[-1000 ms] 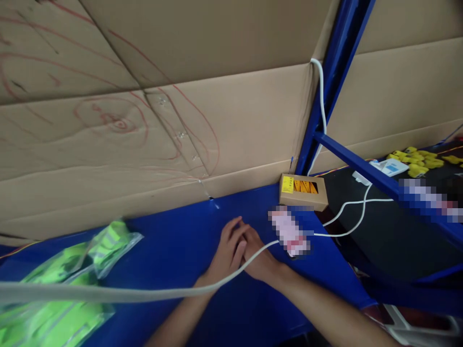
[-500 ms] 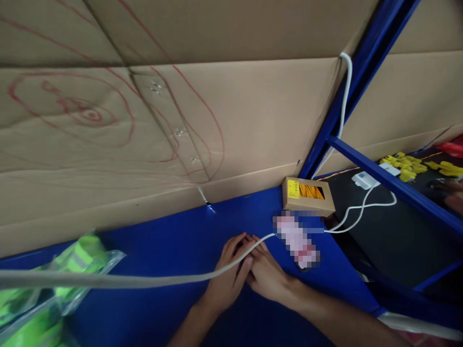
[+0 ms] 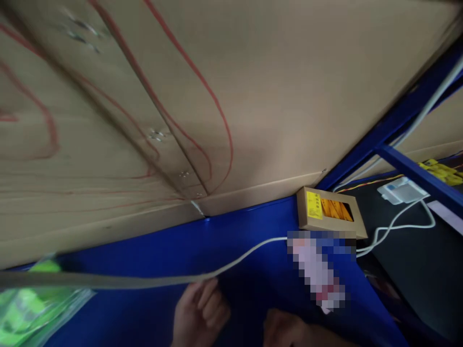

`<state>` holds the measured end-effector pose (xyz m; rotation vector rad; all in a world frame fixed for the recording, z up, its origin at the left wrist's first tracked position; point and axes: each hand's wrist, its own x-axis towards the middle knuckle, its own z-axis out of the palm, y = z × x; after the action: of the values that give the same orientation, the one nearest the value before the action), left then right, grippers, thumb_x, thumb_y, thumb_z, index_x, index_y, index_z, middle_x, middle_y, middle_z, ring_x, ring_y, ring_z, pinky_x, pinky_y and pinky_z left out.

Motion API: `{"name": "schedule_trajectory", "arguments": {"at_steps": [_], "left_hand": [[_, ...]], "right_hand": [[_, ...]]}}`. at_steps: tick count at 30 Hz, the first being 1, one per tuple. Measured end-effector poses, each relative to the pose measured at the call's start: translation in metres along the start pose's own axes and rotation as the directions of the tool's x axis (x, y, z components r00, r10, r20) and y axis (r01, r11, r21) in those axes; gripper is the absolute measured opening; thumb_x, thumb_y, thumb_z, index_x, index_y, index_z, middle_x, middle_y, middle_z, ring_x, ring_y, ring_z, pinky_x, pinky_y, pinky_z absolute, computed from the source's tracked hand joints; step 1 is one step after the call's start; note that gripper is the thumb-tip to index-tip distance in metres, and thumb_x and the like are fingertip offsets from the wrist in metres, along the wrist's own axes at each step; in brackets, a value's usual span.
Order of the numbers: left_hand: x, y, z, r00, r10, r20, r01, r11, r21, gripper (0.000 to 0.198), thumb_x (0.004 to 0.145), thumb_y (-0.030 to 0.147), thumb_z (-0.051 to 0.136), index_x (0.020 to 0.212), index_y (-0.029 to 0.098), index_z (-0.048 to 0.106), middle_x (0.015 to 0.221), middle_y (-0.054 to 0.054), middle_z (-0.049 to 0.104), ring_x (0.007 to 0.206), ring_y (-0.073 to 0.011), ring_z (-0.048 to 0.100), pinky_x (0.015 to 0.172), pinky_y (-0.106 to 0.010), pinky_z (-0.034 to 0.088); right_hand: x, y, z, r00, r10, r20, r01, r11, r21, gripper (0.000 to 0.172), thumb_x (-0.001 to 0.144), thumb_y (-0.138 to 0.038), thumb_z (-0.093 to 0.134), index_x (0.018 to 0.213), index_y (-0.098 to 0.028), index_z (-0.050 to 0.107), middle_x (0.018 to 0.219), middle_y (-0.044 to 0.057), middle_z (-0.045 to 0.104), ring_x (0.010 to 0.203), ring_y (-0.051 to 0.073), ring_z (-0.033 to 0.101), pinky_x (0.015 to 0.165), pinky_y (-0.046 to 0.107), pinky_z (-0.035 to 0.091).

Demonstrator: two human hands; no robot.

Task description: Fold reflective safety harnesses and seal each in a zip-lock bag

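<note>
My left hand (image 3: 203, 309) is curled into a fist over the blue tabletop (image 3: 249, 284), and nothing shows in its fingers. A white cable (image 3: 249, 251) crosses the view just above its knuckles; whether they touch I cannot tell. My right hand (image 3: 285, 328), cut off by the lower edge, is apart from the left one and also looks closed, with nothing seen in it. To its upper right lies a pinkish oblong thing (image 3: 314, 267), pixelated, with the cable running up to it.
Behind the oblong thing sits a cardboard box (image 3: 356, 212) with orange contents. Bagged bright green items (image 3: 25, 308) lie at left. A cardboard wall (image 3: 275, 96) closes the back. Blue frame bars (image 3: 415, 171), a white device (image 3: 401, 190) and yellow pieces (image 3: 443, 173) are at right.
My hands were together with fingers overlapping; now they are apart, curled, and lower in view. The view has moved closer to the wall, and the box and oblong thing appear farther right.
</note>
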<state>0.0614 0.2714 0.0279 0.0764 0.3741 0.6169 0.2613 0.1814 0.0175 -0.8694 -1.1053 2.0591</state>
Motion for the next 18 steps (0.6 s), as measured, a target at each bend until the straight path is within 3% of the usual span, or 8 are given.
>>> {"name": "schedule_trajectory", "arguments": {"at_steps": [3, 9, 11, 15, 18], "left_hand": [[-0.005, -0.001, -0.005, 0.985, 0.004, 0.175, 0.014, 0.995, -0.101, 0.053, 0.085, 0.033, 0.066, 0.057, 0.02, 0.023, 0.042, 0.009, 0.011, 0.036, -0.0068, 0.008, 0.043, -0.026, 0.014], [-0.006, -0.006, -0.005, 0.992, -0.037, 0.12, 0.046, 0.996, -0.073, 0.051, 0.085, 0.03, 0.063, 0.058, 0.021, 0.021, 0.043, 0.01, 0.009, 0.038, -0.0069, 0.006, 0.045, -0.026, 0.014], [-0.004, -0.004, -0.002, 0.997, -0.021, 0.07, 0.021, 1.0, 0.001, 0.053, 0.085, 0.033, 0.064, 0.058, 0.022, 0.019, 0.044, 0.01, 0.008, 0.038, -0.0068, 0.005, 0.043, -0.026, 0.016], [0.0, -0.002, 0.014, 0.989, 0.111, -0.099, -0.072, 0.94, 0.333, 0.051, 0.083, 0.037, 0.063, 0.062, 0.023, 0.019, 0.048, 0.01, 0.01, 0.041, -0.0075, 0.012, 0.044, -0.023, 0.026], [0.004, -0.002, 0.027, 0.981, 0.17, -0.095, -0.102, 0.865, 0.491, 0.046, 0.082, 0.036, 0.065, 0.064, 0.022, 0.026, 0.053, 0.009, 0.019, 0.044, -0.0069, 0.02, 0.047, -0.021, 0.029]], "right_hand": [[-0.002, -0.01, 0.0, 0.996, 0.063, 0.058, -0.07, 0.99, 0.123, 0.059, 0.081, -0.049, 0.077, 0.047, -0.019, 0.04, 0.046, -0.006, 0.033, 0.044, 0.004, 0.029, 0.045, 0.023, 0.019], [-0.002, -0.009, 0.012, 0.981, 0.186, 0.06, -0.195, 0.912, 0.361, 0.058, 0.07, -0.035, 0.079, 0.04, -0.02, 0.032, 0.037, -0.009, 0.026, 0.034, 0.001, 0.017, 0.036, 0.024, 0.006], [0.001, -0.003, 0.018, 0.985, 0.172, 0.026, -0.168, 0.898, 0.406, 0.051, 0.065, -0.03, 0.078, 0.041, -0.02, 0.035, 0.037, -0.009, 0.028, 0.032, 0.002, 0.019, 0.035, 0.023, 0.009], [0.007, -0.002, 0.027, 0.995, 0.098, 0.024, -0.099, 0.907, 0.41, 0.045, 0.065, -0.032, 0.079, 0.049, -0.021, 0.038, 0.037, -0.01, 0.033, 0.034, 0.004, 0.028, 0.039, 0.021, 0.023], [0.008, -0.006, 0.032, 0.998, 0.068, -0.01, -0.061, 0.95, 0.306, 0.041, 0.064, -0.041, 0.085, 0.059, -0.018, 0.051, 0.047, -0.007, 0.049, 0.04, 0.006, 0.039, 0.043, 0.02, 0.031]]}}
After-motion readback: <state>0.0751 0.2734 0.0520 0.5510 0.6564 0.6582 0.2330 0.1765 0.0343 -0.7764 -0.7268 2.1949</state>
